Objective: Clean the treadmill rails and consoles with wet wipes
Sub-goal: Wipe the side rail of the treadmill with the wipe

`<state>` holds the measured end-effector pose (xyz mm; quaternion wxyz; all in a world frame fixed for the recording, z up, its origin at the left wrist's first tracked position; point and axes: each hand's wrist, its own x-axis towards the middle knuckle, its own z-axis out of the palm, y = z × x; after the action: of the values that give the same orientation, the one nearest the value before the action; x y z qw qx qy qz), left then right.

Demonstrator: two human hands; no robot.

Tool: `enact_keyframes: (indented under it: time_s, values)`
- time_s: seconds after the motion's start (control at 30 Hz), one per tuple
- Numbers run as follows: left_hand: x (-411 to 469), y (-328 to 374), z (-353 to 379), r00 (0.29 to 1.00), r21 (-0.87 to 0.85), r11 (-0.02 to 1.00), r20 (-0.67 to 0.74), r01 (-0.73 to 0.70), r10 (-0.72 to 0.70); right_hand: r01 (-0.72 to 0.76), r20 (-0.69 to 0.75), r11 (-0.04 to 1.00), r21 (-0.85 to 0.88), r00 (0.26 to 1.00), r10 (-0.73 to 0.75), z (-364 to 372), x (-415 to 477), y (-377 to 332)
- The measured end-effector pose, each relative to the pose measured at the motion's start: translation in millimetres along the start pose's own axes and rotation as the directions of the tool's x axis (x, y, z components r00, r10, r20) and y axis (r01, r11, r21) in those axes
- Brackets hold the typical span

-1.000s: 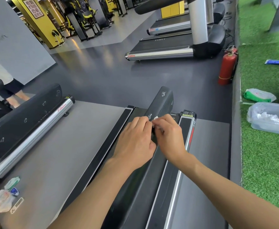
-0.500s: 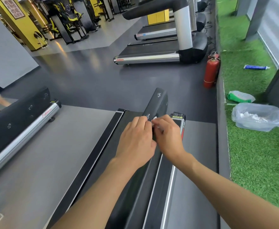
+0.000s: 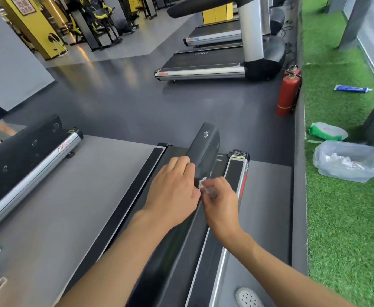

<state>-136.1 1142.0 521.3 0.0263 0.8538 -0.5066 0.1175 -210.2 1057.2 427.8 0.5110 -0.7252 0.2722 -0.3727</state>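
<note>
- The right hand [image 3: 220, 202] pinches a small bunched wet wipe [image 3: 202, 181] between thumb and fingertips, pressing it against the right flank of the black handrail [image 3: 204, 149] close to its far end
- The left hand [image 3: 172, 189] lies over the top of that handrail just beside the wipe, its fingers bent down the left flank in a steadying clasp; whether its thumb also touches the wipe cannot be told
- Progress, as a judgement: the wiping has reached the outer end of this handrail, so this rail looks nearly covered; no surface shows a clear wet or clean mark to confirm it
- Left to do, as it seems: the rounded tip beyond the hands, the silver side rail [image 3: 241, 182] below on the right, and the console, which is out of view
- More treadmills [image 3: 203, 72] stand across the floor
- Room: past the handrail's tip there is only open dark floor, so a stroke can run off the end freely
- On the left a grey mat [image 3: 82, 196] separates this machine from the neighbouring treadmill [image 3: 37, 167]
- To the right, well apart, a wipe pack [image 3: 325, 131] and a clear bag [image 3: 358, 165] lie on the artificial turf [image 3: 336, 218] near its floor-side edge, and a fire extinguisher [image 3: 287, 94] stands beside that edge
</note>
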Motion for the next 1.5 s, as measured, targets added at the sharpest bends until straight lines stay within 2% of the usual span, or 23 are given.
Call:
enact_keyframes:
  time_s: [0.1, 0.3, 0.6, 0.73, 0.83, 1.07, 1.17, 1.3, 1.43, 1.5]
  values:
    - [3.1, 0.9, 2.2, 0.999, 0.022, 1.000, -0.026, 0.020, -0.019, -0.185, 0.005, 0.975, 0.124, 0.983, 0.186, 2.1, 0.3, 4.4]
    - [7.1, 8.4, 6.8, 0.999, 0.106, 0.994, -0.016, 0.041, -0.039, -0.406, 0.072, 0.887, 0.220, 0.914, 0.400, 3.9, 14.5, 21.7]
    - [7.2, 10.6, 5.4, 0.998, 0.122, 0.990, -0.003, 0.067, -0.068, -0.564, 0.192, 0.808, 0.172, 0.824, 0.534, 8.1, 30.1, 41.3]
    - [6.4, 10.5, 4.8, 0.997, 0.106, 0.991, 0.007, 0.081, -0.082, -0.537, 0.233, 0.833, 0.135, 0.834, 0.500, 6.5, 26.7, 43.1]
    - [7.3, 10.3, 5.1, 0.997, 0.089, 0.993, 0.004, 0.080, -0.081, -0.496, 0.184, 0.859, 0.131, 0.863, 0.470, 4.8, 29.0, 37.9]
    - [7.0, 11.1, 4.5, 0.997, 0.068, 0.995, -0.007, 0.072, -0.071, -0.266, 0.134, 0.962, 0.062, 0.957, 0.256, -3.4, 20.4, 26.5]
    - [6.6, 10.8, 4.2, 0.997, 0.059, 0.995, -0.003, 0.080, -0.080, -0.089, 0.117, 0.996, 0.005, 0.989, 0.088, -3.5, 18.0, 23.8]
    - [6.1, 10.2, 4.1, 0.997, 0.061, 0.995, 0.009, 0.076, -0.077, 0.022, 0.032, 1.000, -0.016, 0.999, -0.022, -4.6, 28.3, 18.6]
    - [6.6, 8.9, 5.1, 0.997, 0.053, 0.995, 0.003, 0.079, -0.079, 0.199, 0.068, 0.980, -0.015, 0.978, -0.197, -6.4, 25.3, 15.1]
    - [6.6, 8.8, 6.1, 0.998, 0.052, 0.996, 0.001, 0.070, -0.070, 0.187, 0.050, 0.982, -0.022, 0.981, -0.186, -7.5, 30.4, 15.5]
